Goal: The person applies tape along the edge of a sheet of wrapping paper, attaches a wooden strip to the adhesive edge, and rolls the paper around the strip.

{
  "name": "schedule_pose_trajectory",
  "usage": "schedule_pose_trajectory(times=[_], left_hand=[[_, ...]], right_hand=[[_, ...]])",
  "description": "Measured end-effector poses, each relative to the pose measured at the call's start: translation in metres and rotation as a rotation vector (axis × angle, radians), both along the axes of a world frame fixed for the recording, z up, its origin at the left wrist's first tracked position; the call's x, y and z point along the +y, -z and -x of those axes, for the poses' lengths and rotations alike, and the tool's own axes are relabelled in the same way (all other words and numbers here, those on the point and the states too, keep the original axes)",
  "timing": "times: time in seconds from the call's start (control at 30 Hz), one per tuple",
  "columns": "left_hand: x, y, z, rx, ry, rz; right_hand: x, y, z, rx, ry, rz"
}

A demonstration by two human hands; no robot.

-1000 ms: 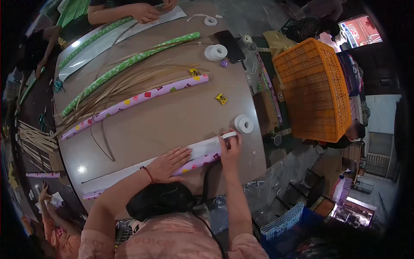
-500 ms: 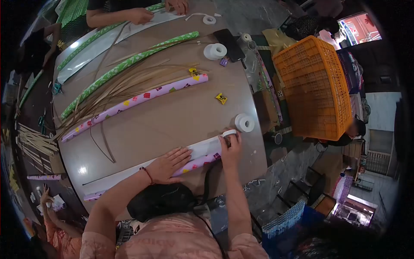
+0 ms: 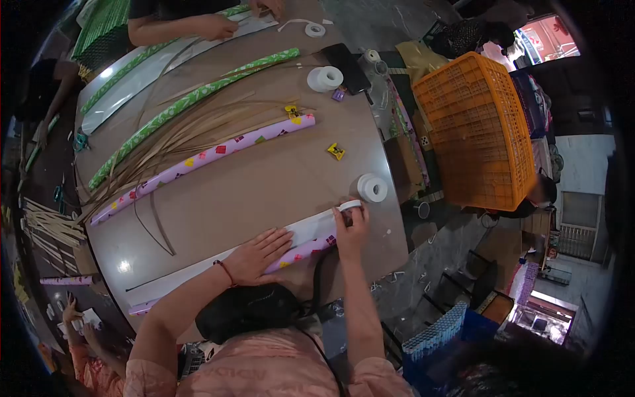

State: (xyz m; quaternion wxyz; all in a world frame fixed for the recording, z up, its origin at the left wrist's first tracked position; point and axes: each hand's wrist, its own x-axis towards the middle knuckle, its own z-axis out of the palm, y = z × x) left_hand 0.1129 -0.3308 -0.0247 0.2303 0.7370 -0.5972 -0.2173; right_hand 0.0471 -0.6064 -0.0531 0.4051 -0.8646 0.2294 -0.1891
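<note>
A sheet of purple patterned wrapping paper [image 3: 305,251], partly rolled or folded, lies along the near side of the table with its white side showing. My left hand [image 3: 259,255] rests flat on it near the middle, fingers stretched out. At the paper's right end, my right hand [image 3: 351,230] grips a small roll of white tape [image 3: 350,205] between thumb and fingers. Just beyond that hand is a larger stack of white tape rolls [image 3: 372,188]. Whether a strip of tape is stuck to the paper I cannot make out.
A finished-looking purple tube [image 3: 205,161], a green patterned tube [image 3: 192,109] and loose thin brown strips [image 3: 169,135] lie across the table [image 3: 258,192]. More tape rolls [image 3: 325,79] and a phone [image 3: 346,69] stand farther off. A co-worker's hands [image 3: 218,26] work opposite. An orange crate [image 3: 473,132] stands right.
The view has shifted slightly, so the table's things appear a little to the left. My hands keep nearly the same places on the paper and the tape roll.
</note>
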Motion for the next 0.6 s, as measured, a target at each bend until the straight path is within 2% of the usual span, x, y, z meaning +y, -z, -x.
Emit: schedule_pose_trajectory(times=[0.23, 0.3, 0.43, 0.5, 0.6], left_hand=[[-0.0015, -0.0029, -0.0013, 0.029, 0.009, -0.03], [-0.0012, -0.0037, -0.0015, 0.057, -0.005, -0.007], [-0.0009, -0.005, -0.0026, 0.088, -0.016, 0.019], [-0.001, -0.0043, -0.0026, 0.074, -0.011, -0.006], [-0.0022, -0.006, -0.0032, 0.061, -0.006, -0.014]], right_hand=[[0.0031, -0.0001, 0.0008, -0.029, 0.042, 0.035], [0.0013, -0.0005, 0.0013, 0.041, 0.021, 0.174], [0.0027, -0.0014, 0.0006, 0.01, 0.03, 0.084], [0.0014, -0.0007, -0.0015, -0.028, -0.011, 0.232], [0.0033, -0.0069, -0.0015, 0.0, 0.006, 0.163]])
